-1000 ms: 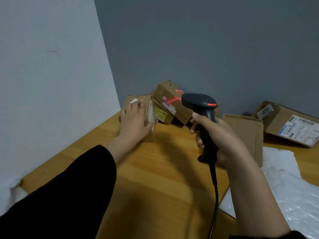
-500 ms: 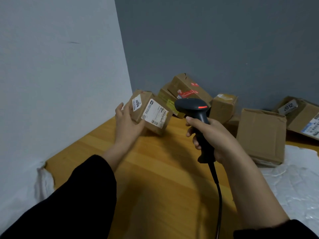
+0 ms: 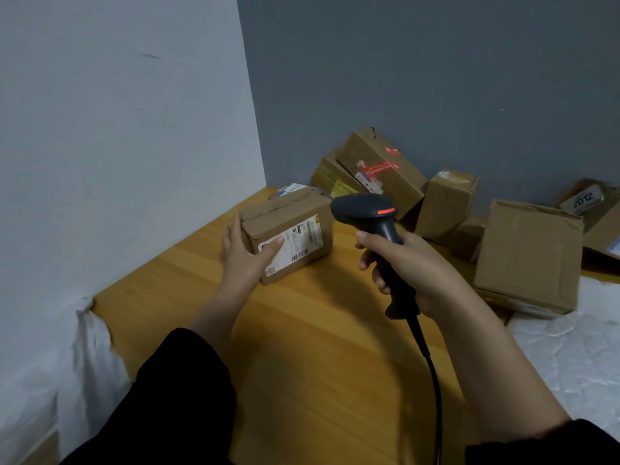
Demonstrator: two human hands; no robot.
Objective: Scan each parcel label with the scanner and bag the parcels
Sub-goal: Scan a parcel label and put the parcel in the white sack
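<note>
Firmly, left hand point(image 3: 243, 260) holds parcel point(image 3: 298, 214), right hand point(image 3: 416, 266) grips scanner point(image 3: 360, 209).

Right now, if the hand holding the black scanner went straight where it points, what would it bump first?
Probably the brown cardboard parcel with the white label, held by the left hand, ahead of the black scanner's nose; depth is unclear.

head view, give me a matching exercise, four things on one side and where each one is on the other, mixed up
1 scanner
2 labelled parcel
3 red-taped box
4 white bag

a tilted on other boxes at the back
b gripped by the right hand
c spread flat on the right
d held by the left hand

Pairs: 1-b, 2-d, 3-a, 4-c
</note>
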